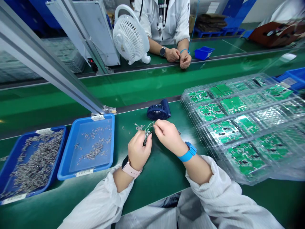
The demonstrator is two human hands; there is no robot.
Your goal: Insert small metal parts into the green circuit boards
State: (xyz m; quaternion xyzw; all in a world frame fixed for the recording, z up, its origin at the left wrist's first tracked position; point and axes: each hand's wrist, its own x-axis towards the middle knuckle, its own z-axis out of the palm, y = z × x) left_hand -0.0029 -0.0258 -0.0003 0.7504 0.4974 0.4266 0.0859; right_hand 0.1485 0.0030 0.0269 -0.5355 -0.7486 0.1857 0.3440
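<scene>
My left hand (139, 148) is closed around a small green circuit board (148, 129), holding it tilted above the green worktop. Pinched fingers of my right hand (168, 133) meet the board's upper right edge; whatever sits between them is too small or hidden to make out. Just behind my left hand, a little heap of tiny metal parts (140, 127) lies loose on the table. More such parts fill one blue tray (62, 140) thickly at the far left, and a second blue tray (110, 159) beside it holds a thinner scatter.
A dark blue handheld fan (157, 111) lies beyond my hands. Stacked clear plastic trays (190, 124) with green boards in their compartments stand at right. A metal post (71, 82) rises at left. Across the belt (133, 78) are a white fan (131, 36) and a co-worker's hands (178, 56).
</scene>
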